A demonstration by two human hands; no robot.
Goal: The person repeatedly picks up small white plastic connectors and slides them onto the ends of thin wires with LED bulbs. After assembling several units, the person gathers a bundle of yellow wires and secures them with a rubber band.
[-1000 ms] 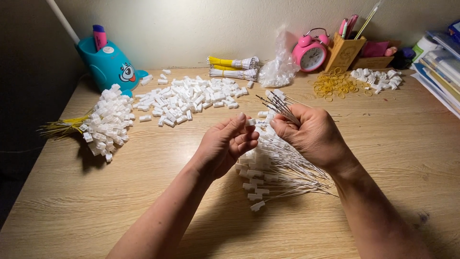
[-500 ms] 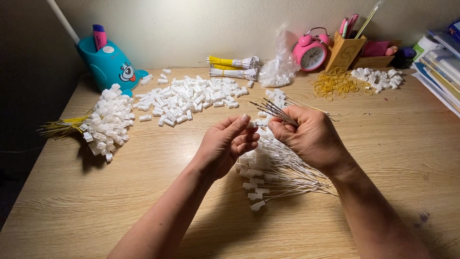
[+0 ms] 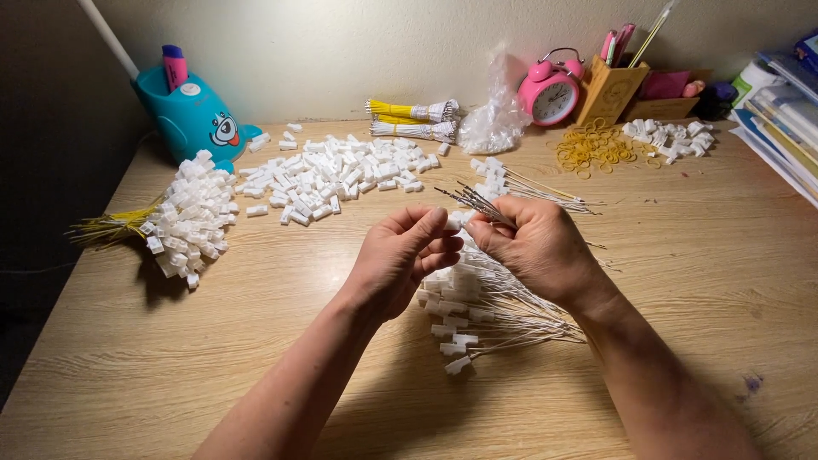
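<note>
My right hand (image 3: 537, 251) grips a thin bundle of white wires (image 3: 473, 202) whose metal tips fan out up and to the left. My left hand (image 3: 400, 260) meets it at the fingertips and pinches a small white plastic connector (image 3: 454, 224) against the wire ends. Under both hands lies a heap of white wires with connectors fitted (image 3: 477, 315). A loose pile of white connectors (image 3: 332, 175) sits further back on the wooden desk (image 3: 256, 358).
A bundle of yellow wires with white connectors (image 3: 183, 221) lies at the left. At the back stand a blue pen holder (image 3: 192, 115), tied wire bundles (image 3: 413, 119), a plastic bag (image 3: 494, 115), a pink alarm clock (image 3: 552, 92), a wooden organiser (image 3: 613, 85), rubber bands (image 3: 592, 146) and books (image 3: 788, 111).
My hands have stayed together over the heap. The wire tips in my right hand have tilted a little lower and further left.
</note>
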